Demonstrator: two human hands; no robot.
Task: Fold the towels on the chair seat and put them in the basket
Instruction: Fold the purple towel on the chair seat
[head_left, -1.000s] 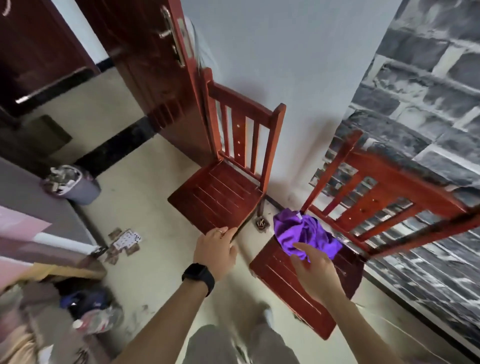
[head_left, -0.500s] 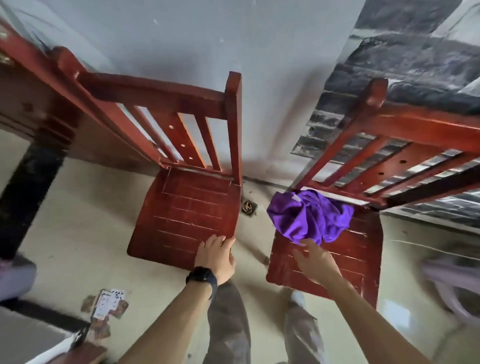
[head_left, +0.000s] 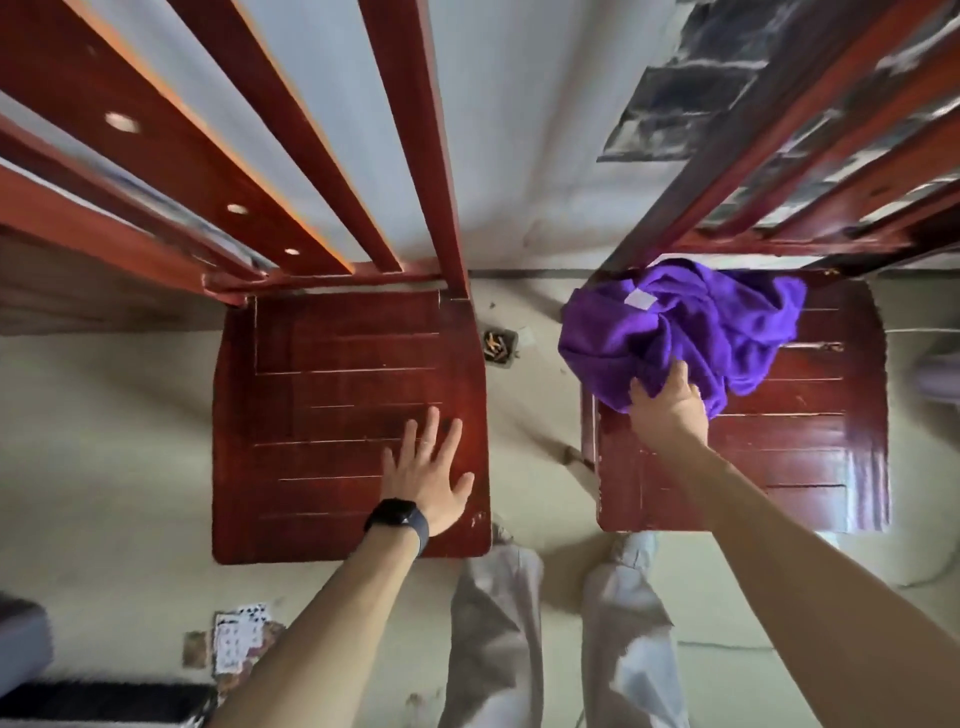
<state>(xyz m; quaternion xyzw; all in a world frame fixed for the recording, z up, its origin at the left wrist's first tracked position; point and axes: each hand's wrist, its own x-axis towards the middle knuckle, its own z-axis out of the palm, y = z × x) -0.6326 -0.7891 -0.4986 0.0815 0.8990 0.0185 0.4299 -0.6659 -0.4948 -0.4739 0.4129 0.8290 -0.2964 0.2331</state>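
Head view shows the right grip (head_left: 667, 410) clamped on the purple towel (head_left: 691, 322), the left grip (head_left: 426, 467) spread flat over the left chair seat (head_left: 337, 374).

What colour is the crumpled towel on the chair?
Purple. The towel also has a small pale label, seen in the head view.

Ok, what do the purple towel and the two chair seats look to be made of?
Purple towel: soft plush cloth, probably microfibre or terry; matte fuzzy nap, limp crumpled folds. Left chair seat and right chair seat: wood, it seems, under glossy red-brown varnish; plank grooves show, and the right one carries bright reflections and scuffed edges.
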